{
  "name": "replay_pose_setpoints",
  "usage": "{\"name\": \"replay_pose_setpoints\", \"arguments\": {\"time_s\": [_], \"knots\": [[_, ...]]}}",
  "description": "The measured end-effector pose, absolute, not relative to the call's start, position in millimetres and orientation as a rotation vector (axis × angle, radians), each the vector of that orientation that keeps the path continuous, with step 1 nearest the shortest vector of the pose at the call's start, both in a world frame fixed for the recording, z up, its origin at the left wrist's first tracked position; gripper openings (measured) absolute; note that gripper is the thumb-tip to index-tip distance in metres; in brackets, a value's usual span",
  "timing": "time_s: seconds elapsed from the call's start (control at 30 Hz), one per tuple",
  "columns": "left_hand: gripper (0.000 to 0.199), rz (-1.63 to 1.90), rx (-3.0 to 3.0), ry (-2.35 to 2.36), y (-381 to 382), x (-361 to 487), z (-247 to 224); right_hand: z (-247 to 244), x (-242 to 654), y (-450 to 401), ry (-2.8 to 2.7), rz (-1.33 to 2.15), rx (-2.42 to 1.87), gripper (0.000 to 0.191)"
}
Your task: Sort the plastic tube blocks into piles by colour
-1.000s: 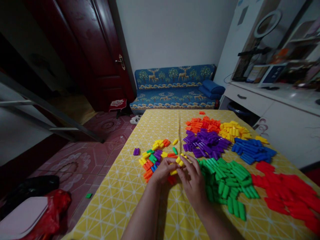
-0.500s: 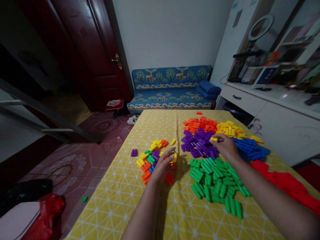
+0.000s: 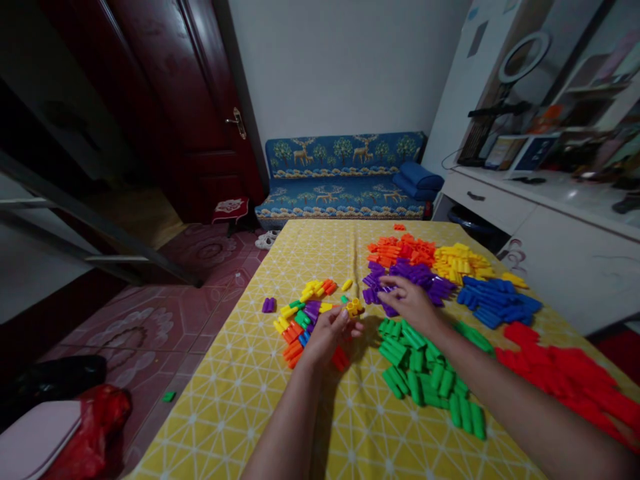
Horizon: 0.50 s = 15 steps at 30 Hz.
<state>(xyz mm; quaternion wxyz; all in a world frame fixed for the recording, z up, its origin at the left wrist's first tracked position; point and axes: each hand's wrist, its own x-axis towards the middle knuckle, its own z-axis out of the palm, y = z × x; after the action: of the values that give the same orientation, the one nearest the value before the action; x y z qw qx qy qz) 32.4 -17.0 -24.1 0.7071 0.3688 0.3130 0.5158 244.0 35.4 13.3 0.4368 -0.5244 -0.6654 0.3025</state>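
My left hand (image 3: 330, 333) is closed on a yellow plastic building block (image 3: 354, 307), whose round open ends face up. It is held at the right edge of a small mixed-colour pile of blocks (image 3: 303, 319), part of which my hand and forearm hide. My right hand (image 3: 409, 303) hovers at the front of the purple block pile (image 3: 373, 283), fingers apart and nothing visible in them. Below that wrist spreads a pile of green blocks (image 3: 420, 367), partly covered by the forearm.
Orange blocks (image 3: 403, 250), yellow blocks (image 3: 463, 262), blue blocks (image 3: 500, 303) and red blocks (image 3: 565, 373) lie in separate piles on the right. A lone purple block (image 3: 269, 305) sits left on the patterned tablecloth (image 3: 240, 393). One green block (image 3: 169, 397) is on the floor.
My right hand has moved left, from the far side of the purple pile to its front, and the yellow block it held no longer shows there. My left hand's fingers have closed on a yellow block.
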Motion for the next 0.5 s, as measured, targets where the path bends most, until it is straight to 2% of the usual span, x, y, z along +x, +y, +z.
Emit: {"name": "replay_pose_setpoints", "arguments": {"time_s": [0.1,0.27,0.37,0.5], "knots": [[0.048,1.118,0.892,0.726,-16.9,32.9,-27.1,18.9,202.7,3.2,-1.778,0.797,-1.186,0.041],[0.055,1.039,0.986,0.81,-17.4,37.1,-33.2,14.7,201.9,0.4,-1.743,0.808,-1.176,0.019],[0.056,1.086,0.923,0.803,-16.8,40.9,-35.4,8.8,235.7,29.0,-1.443,0.873,-1.295,0.024],[0.054,1.18,0.882,0.84,-15.5,41.8,-36.1,15.7,298.5,72.4,-1.086,0.666,-1.401,0.028]]}}
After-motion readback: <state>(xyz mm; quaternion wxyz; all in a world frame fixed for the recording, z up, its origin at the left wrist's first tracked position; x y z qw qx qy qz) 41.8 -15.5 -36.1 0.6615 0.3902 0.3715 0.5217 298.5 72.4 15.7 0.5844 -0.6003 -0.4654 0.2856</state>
